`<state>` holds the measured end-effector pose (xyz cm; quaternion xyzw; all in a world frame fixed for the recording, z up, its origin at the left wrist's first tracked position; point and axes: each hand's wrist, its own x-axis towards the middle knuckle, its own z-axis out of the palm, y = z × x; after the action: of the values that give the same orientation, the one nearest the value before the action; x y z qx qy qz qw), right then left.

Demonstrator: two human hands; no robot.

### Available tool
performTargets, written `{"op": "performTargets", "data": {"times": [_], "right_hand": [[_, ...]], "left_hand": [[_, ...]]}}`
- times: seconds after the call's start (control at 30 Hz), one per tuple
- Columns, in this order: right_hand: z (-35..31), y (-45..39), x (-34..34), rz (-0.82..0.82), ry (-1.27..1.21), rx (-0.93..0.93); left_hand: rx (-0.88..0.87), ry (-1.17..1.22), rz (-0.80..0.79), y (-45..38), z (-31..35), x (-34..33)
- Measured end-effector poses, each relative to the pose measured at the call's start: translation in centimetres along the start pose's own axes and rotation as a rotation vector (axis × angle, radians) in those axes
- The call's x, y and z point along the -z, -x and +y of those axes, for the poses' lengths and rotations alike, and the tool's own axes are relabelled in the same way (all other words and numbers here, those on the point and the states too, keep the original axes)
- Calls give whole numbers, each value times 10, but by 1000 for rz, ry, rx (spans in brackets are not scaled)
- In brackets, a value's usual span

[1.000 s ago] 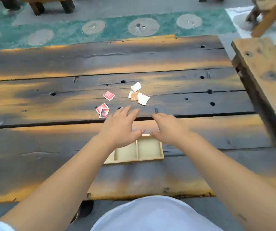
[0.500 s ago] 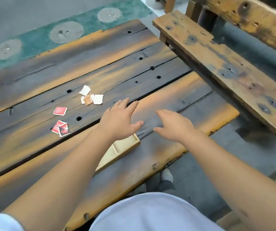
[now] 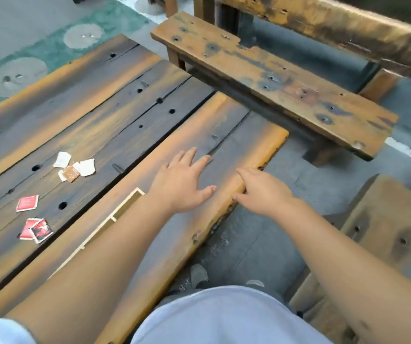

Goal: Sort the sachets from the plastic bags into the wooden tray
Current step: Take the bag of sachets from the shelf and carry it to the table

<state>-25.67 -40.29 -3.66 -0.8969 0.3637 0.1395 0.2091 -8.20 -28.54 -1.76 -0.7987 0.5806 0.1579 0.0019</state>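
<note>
Loose sachets lie on the dark plank table (image 3: 105, 115): a cluster of white ones (image 3: 86, 167) around a brown one (image 3: 71, 173), a single red sachet (image 3: 27, 203), and two overlapping red ones (image 3: 36, 229). The pale wooden tray (image 3: 115, 214) shows only its far rim; my left forearm hides the rest. My left hand (image 3: 180, 186) hovers flat with spread fingers over the table's near right corner. My right hand (image 3: 261, 192) is beside it at the table's edge, fingers relaxed, holding nothing. No plastic bags are in view.
A worn wooden bench (image 3: 274, 80) stands just beyond the table's right end, with a second wooden piece (image 3: 385, 232) at the lower right. Grey floor lies between them. A green rug (image 3: 50, 53) is behind the table.
The view has swung to the right, so sachets and tray slid left in the frame. Both hands moved right, off the tray toward the table's right edge, still holding nothing.
</note>
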Motion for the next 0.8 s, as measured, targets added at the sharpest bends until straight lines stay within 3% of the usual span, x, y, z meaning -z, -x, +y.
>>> {"op": "performTargets", "data": {"times": [0.4,0.8], "right_hand": [[142,76,14,87,-142,-262],[289,226,-22,177,-358,-696]], "left_hand": [[-302,-170,-56,-67,160,3],[-803,-305,-117,-94,384,-35]]}}
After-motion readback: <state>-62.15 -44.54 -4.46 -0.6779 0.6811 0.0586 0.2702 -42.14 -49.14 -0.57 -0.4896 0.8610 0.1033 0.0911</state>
